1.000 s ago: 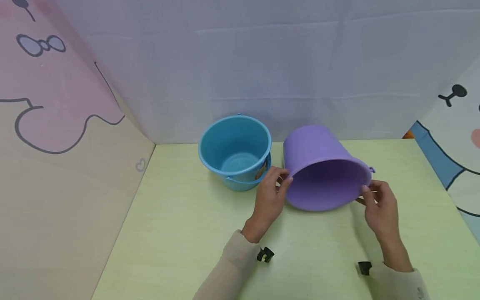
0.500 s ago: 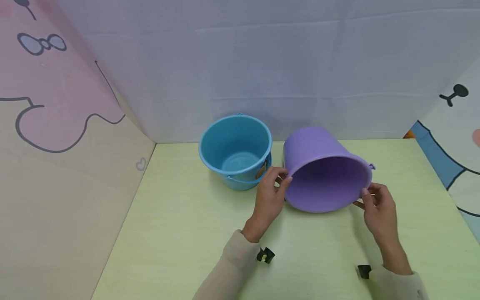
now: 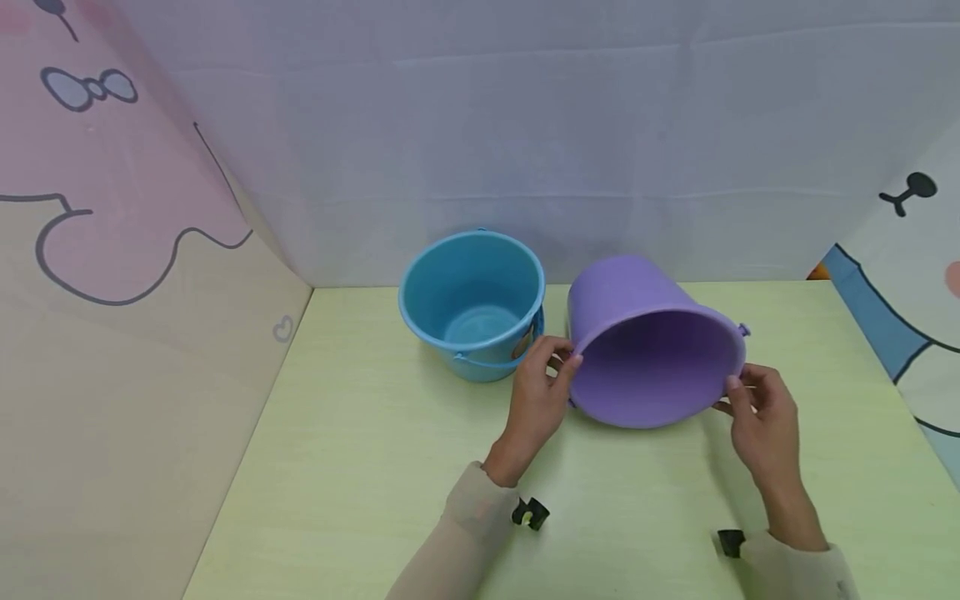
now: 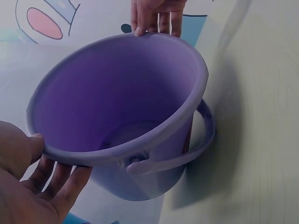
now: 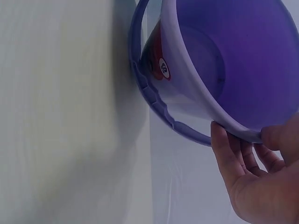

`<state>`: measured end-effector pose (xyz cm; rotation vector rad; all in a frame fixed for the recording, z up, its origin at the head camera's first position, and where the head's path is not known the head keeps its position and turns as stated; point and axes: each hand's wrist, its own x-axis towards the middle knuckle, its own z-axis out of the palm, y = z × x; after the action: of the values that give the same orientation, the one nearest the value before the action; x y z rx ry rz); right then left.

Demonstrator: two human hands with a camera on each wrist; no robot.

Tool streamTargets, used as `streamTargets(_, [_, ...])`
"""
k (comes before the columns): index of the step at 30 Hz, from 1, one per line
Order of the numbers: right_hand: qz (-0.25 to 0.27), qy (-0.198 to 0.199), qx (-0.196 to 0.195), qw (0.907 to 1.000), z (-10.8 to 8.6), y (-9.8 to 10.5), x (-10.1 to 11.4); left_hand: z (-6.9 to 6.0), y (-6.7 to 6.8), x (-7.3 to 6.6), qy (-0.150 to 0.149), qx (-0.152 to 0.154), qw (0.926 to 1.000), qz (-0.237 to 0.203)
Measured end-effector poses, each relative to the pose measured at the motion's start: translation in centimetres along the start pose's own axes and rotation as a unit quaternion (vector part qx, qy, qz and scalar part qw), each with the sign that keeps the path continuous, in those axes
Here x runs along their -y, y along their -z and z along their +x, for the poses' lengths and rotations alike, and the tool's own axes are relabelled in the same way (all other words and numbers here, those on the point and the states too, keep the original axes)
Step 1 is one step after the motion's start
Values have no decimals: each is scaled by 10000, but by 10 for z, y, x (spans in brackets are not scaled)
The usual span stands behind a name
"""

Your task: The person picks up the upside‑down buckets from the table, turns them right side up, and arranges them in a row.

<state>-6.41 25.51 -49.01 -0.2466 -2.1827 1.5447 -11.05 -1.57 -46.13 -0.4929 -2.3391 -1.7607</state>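
A purple bucket (image 3: 630, 287) is tipped on its side in the head view, its mouth facing the front of the table. My left hand (image 3: 537, 392) pinches the rim at the left, thumb inside and fingers outside. At the opposite side of the rim, my right hand (image 3: 767, 425) holds it between thumb and fingers. The bucket's handle (image 4: 170, 162) hangs on the table side in the left wrist view. A red label (image 5: 159, 60) shows on the outer wall in the right wrist view.
Left of the purple one, a light blue bucket (image 3: 472, 287) stands upright, close to my left hand. Behind both hangs a pale cloth wall (image 3: 555, 133). Printed panels flank the light green table (image 3: 337, 467) on both sides.
The purple bucket's mouth has tilted slightly further, its lower rim shifting a little toward the front. Both hands keep their hold on the rim; the blue bucket stays put.
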Motion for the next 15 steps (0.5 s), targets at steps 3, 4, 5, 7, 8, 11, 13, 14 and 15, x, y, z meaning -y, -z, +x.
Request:
streamTargets(3, [-212, 226, 25, 9995, 2, 2, 2, 0, 0, 0, 7, -47, 9999, -106])
streamTargets(4, [-277, 293, 21, 9992, 3, 2, 2, 0, 0, 0, 12, -65, 9999, -144])
streamTargets(5, [-299, 344, 5, 9990, 4, 3, 3, 0, -1, 0, 22, -92, 9998, -179])
streamTargets(7, [-318, 416, -39, 9986, 6, 3, 5, 0, -1, 1, 62, -131, 9996, -258])
streamTargets(8, [-316, 417, -70, 9986, 7, 3, 6, 1, -1, 1, 92, -147, 9994, -307])
streamTargets(11, [-301, 336, -138, 9989, 8, 4, 9, 0, -2, 0, 206, -170, 9987, -437])
streamTargets(13, [-301, 213, -162, 9992, 8, 4, 10, 0, -2, -1, 280, -181, 9981, -518])
streamTargets(14, [-306, 142, -166, 9993, 8, 4, 10, 1, -2, -1, 310, -189, 9979, -544])
streamTargets(15, [-294, 58, -161, 9994, 7, 4, 10, 1, -2, -2, 336, -192, 9976, -570])
